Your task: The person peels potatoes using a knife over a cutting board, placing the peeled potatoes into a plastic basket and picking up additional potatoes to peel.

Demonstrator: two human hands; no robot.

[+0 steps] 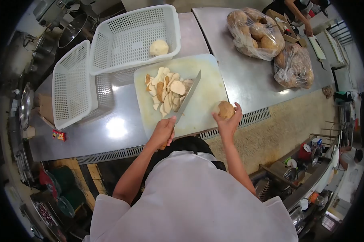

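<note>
My left hand (pixel 163 132) is closed around the handle of a long kitchen knife (pixel 189 95), whose blade points up and away over the white cutting board (pixel 204 86). A heap of pale peelings (pixel 168 92), some with brown skin showing, lies on the board left of the blade. In my right hand (pixel 229 126), at the board's right edge, is a round brown-skinned root that looks like a jicama (pixel 226 109). One peeled, cream-coloured jicama (pixel 159 47) sits in the larger white plastic basket (pixel 135 24) behind the board.
A second white basket (pixel 72 86) stands at the left, beside a small red packet (pixel 58 135). Plastic bags of brown roots (pixel 256 34) (pixel 293 66) rest on the right-hand steel table (pixel 246 80). Behind them are a cardboard box (pixel 280 24) and another person's arm (pixel 298 16).
</note>
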